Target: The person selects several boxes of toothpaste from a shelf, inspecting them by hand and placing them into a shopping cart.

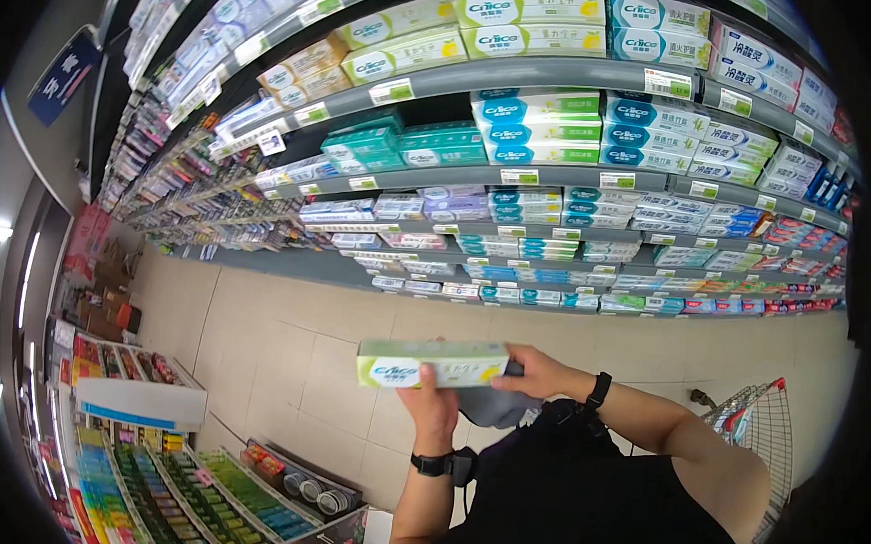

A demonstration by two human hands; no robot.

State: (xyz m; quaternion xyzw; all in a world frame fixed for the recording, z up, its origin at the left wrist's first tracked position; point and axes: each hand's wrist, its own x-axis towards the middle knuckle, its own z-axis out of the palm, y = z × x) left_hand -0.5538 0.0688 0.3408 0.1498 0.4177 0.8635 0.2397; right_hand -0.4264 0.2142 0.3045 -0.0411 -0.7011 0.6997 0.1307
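Note:
Both of my hands hold a pale green Cnice toothpaste carton (pixel 457 372) with a lemon picture, its long printed face towards me. My left hand (pixel 432 408) grips it from below near the middle, thumb across the front. At the carton's right end, my right hand (pixel 540 373) has its thumb on the lower front corner; most of its fingers are hidden behind. Similar pale green cartons (pixel 533 41) are stacked on an upper shelf (pixel 557 74) beyond the hands. Teal toothpaste cartons (pixel 440 146) lie one shelf lower.
Tiled floor (pixel 288 367) lies between me and the shelving. A wire shopping cart (pixel 761 434) stands close on my right. Behind me to the left is a display rack (pixel 183 479) of small packages, with a white-fronted bin (pixel 143 402) beyond. A dark sign (pixel 64 77) hangs at upper left.

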